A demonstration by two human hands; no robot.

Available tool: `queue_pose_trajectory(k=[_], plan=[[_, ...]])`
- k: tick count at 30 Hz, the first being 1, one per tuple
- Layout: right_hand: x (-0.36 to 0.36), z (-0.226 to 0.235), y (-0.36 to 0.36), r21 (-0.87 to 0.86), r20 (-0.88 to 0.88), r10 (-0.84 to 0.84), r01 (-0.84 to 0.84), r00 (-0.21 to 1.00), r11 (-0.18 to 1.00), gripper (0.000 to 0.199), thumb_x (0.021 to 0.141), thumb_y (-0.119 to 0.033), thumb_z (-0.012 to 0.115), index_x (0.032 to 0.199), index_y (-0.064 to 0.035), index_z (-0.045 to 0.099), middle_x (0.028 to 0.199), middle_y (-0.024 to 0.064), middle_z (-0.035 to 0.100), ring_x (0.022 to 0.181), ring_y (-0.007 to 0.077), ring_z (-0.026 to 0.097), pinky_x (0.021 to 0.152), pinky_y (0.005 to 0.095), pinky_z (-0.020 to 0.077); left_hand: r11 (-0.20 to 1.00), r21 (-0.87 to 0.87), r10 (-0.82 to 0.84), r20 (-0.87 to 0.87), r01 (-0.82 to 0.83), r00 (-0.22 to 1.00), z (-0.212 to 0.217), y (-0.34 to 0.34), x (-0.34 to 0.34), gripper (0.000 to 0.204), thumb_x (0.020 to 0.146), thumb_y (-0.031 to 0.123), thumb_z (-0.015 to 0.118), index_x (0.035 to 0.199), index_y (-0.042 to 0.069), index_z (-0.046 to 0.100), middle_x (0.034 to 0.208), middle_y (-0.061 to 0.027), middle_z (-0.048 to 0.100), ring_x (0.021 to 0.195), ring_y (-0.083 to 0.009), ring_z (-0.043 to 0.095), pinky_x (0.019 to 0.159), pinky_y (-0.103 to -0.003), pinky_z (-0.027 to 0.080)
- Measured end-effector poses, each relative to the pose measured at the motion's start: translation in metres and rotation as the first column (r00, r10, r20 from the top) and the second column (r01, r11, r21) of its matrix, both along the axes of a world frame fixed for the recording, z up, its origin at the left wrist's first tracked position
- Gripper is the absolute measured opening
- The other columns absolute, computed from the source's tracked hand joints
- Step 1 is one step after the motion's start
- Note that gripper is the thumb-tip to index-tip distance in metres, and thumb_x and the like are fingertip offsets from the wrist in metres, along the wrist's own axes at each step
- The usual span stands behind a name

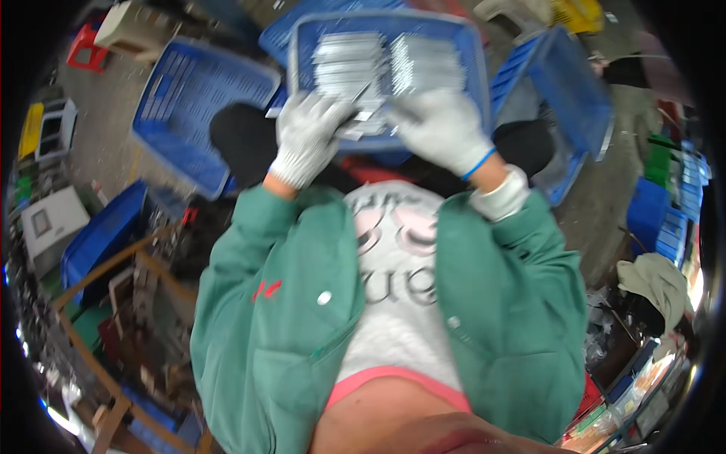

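Both hands, in white knitted gloves, are at the near side of a blue plastic crate (484,68). Inside the crate lie two stacks of thin silvery metal strips, a left stack (348,57) and a right stack (427,64). My left hand (306,132) is closed, its fingertips at a dark patch and a thin pointed sliver (363,89); what it grips is too blurred to name. My right hand (442,129), with a blue cuff edge, is bent over the near end of the right stack. Motion smears its fingers, so its grip is unclear.
An empty-looking blue crate (200,106) lies tilted on the left, and another blue crate (567,91) stands on the right. My dark-clad knees flank the middle crate. A wooden frame (113,265) and a white box (57,227) are at the left.
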State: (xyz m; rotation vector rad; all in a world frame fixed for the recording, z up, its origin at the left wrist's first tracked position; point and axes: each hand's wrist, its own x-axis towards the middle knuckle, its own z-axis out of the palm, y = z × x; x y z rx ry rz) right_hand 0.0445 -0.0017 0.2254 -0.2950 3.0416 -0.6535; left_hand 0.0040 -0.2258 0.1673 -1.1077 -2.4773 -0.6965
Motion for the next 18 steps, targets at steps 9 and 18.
queue_pose_trajectory(k=[9,18], plan=[[-0.004,-0.02,0.002,-0.08,0.173,0.1,-0.087,0.98,0.993,0.032,0.091,-0.037,0.056,0.092,-0.012,0.076,0.076,0.0109,0.073,0.065,0.0354,0.066,0.059,0.0417,0.0509,0.998,0.051,0.044,0.074,-0.048,0.996,-0.002,0.006,0.002,0.018,0.082,0.017,0.068,0.099,0.011,0.067,0.089,-0.0025,0.067,0.077,-0.0236,0.059,0.079,-0.036,0.044],[-0.006,-0.037,0.012,0.029,0.043,-0.064,0.063,0.997,0.998,0.034,0.092,-0.038,0.053,0.088,-0.0124,0.075,0.075,0.012,0.072,0.07,0.0354,0.068,0.063,0.0463,0.0519,0.989,-0.136,0.08,0.166,-0.057,0.983,-0.056,0.021,-0.017,0.019,0.083,0.013,0.061,0.101,0.011,0.067,0.094,-0.0052,0.071,0.084,-0.0268,0.065,0.079,-0.037,0.046]])
